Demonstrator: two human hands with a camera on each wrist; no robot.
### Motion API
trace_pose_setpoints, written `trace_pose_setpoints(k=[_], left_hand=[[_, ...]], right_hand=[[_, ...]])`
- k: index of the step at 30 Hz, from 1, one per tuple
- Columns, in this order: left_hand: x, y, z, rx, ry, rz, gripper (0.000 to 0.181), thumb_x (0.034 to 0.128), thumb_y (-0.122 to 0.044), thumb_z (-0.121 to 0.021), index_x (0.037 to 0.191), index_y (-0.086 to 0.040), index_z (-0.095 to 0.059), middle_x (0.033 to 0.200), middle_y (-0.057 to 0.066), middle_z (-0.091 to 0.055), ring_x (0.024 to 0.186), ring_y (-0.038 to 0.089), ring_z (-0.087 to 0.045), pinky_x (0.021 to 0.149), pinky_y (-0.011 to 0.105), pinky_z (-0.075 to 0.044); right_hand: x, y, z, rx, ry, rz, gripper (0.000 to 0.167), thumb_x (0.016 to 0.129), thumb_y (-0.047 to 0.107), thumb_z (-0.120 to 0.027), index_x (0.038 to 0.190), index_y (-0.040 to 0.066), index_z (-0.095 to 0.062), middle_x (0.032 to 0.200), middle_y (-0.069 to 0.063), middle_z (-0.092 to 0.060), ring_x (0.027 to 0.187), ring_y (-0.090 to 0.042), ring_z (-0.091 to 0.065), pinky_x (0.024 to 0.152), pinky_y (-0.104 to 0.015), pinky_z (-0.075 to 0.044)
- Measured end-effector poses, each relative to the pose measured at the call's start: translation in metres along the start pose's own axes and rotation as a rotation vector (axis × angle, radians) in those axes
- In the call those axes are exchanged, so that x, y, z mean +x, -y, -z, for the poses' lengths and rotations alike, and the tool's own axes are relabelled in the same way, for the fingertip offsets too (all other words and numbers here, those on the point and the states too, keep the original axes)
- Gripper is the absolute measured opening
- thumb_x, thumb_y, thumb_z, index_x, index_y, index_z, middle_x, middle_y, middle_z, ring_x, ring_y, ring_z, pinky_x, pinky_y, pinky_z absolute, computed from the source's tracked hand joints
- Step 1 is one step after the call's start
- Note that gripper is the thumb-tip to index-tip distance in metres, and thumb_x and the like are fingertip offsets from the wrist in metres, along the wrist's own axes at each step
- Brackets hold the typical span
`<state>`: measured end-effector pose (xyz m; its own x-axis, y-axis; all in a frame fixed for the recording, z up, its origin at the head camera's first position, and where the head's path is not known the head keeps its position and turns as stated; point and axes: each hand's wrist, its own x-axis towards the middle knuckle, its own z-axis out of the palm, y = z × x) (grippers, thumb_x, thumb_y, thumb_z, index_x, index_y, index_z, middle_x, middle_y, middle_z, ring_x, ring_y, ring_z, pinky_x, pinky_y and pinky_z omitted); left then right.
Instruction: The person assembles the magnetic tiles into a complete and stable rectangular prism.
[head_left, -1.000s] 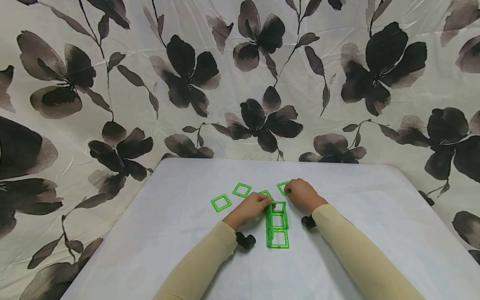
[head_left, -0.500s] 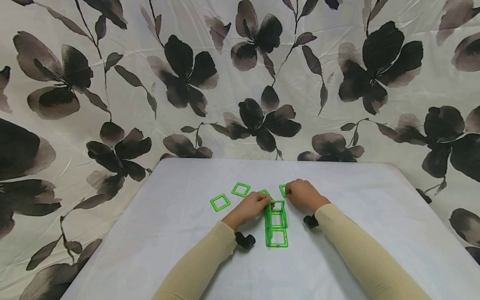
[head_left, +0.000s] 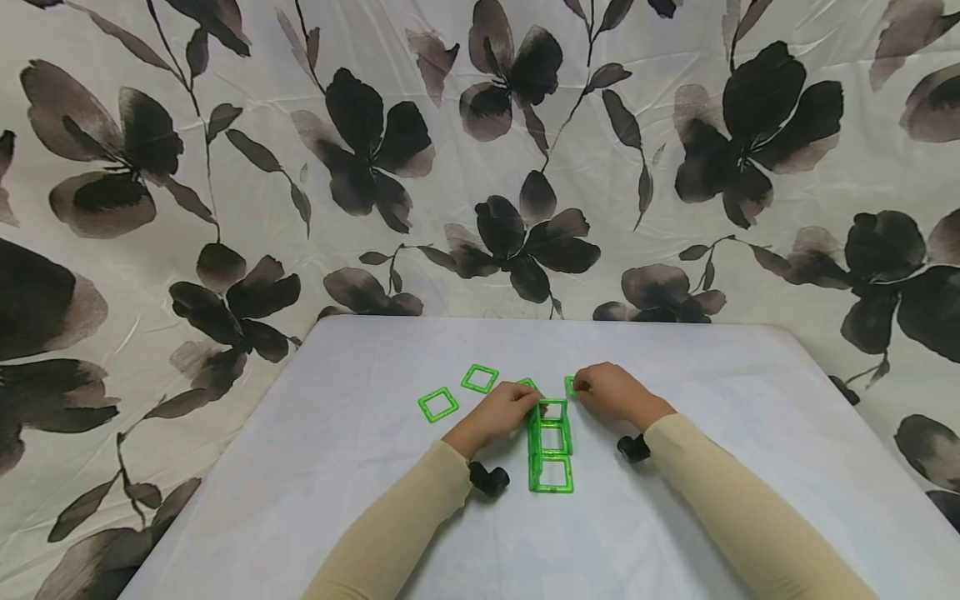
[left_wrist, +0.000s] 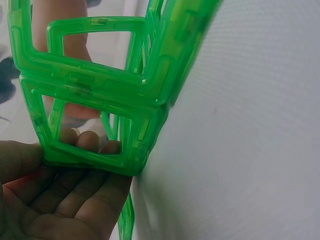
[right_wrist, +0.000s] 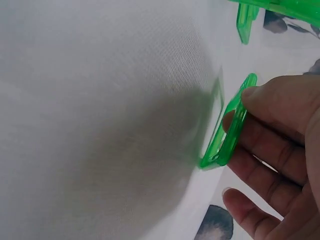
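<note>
1. Behind the white table (head_left: 285, 500), dark-flowered cloth (head_left: 450, 183) spread wide.
2. At left, lying flat and apart on the table: near green square (head_left: 427, 412), far green square (head_left: 472, 386).
3. With left hand (head_left: 495, 417), pinches the far end of joined green frames (head_left: 555, 455); black device (head_left: 489, 481) at the wrist.
4. At centre, lengthwise down the table: those same frames; just beyond the left hand, partly hidden green piece (head_left: 528, 383).
5. With right hand (head_left: 615, 392), pinches held green square (right_wrist: 234, 140), tilted, just beyond the joined green frames; whether touching the table, cannot tell.
</note>
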<state>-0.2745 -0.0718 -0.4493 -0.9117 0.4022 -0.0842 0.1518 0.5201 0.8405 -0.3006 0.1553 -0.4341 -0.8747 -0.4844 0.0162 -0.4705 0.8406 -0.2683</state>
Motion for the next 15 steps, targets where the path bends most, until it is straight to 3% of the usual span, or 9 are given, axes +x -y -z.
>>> trace_pose_setpoints(k=[6,15], left_hand=[[0.0,-0.001,0.001,-0.017,0.002,0.007,0.032,0.1029,-0.03,-0.046,0.095,-0.018,-0.074,0.1,-0.006,-0.067,0.095,0.014,-0.054,0.087,0.033,-0.043],[0.0,0.0,0.001,-0.032,-0.008,0.004,0.032,0.1029,-0.028,-0.046,0.099,-0.013,-0.074,0.103,-0.001,-0.069,0.096,0.014,-0.055,0.087,0.033,-0.044]], right_hand=[[-0.007,0.0,0.001,0.023,-0.011,0.016,0.015,0.093,0.015,-0.063,0.104,0.009,-0.072,0.1,-0.004,-0.072,0.094,-0.02,-0.066,0.086,-0.039,-0.053],[-0.021,0.003,0.005,0.156,-0.003,-0.011,0.014,0.093,0.015,-0.064,0.102,0.01,-0.073,0.096,-0.001,-0.072,0.089,-0.016,-0.066,0.082,-0.037,-0.053]])
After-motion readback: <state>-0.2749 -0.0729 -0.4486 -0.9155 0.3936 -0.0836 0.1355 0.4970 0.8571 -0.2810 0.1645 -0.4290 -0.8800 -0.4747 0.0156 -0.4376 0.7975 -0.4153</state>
